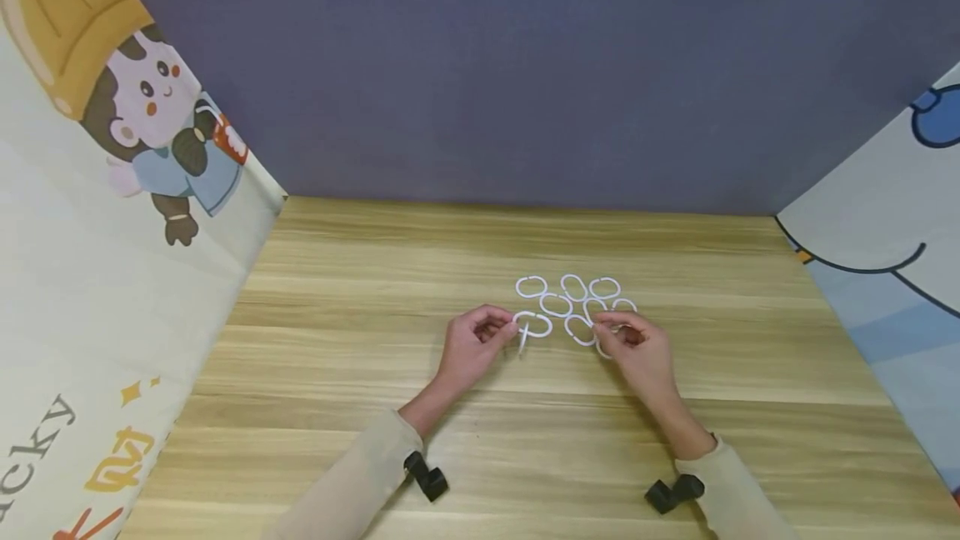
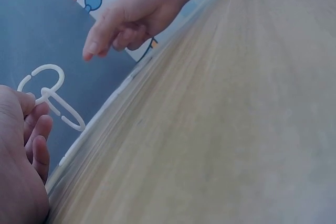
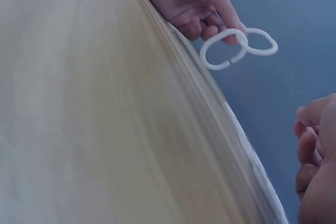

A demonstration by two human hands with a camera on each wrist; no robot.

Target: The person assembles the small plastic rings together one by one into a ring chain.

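My left hand (image 1: 468, 344) pinches a white open C-shaped link (image 2: 62, 80) between thumb and fingertips, a little above the table. A second white link (image 2: 80, 119) hangs through it, tilted downward, so the two are joined. My right hand (image 1: 645, 352) hovers at the right side of a loose group of white links (image 1: 590, 299). Its thumb and index finger come close together over that group, and the other fingers are loosely curled. Both wrist views show nothing in the right hand's grasp. Its fingers cover part of the nearest links in the head view.
The links lie on a wood-grain table (image 1: 360, 290). Behind it rises a dark blue-grey panel (image 1: 480, 82). A printed cartoon panel (image 1: 90, 257) borders the left side, and another printed panel (image 1: 847, 248) the right. A black wrist mount (image 1: 426, 476) sits on the left sleeve, another (image 1: 675, 493) on the right.
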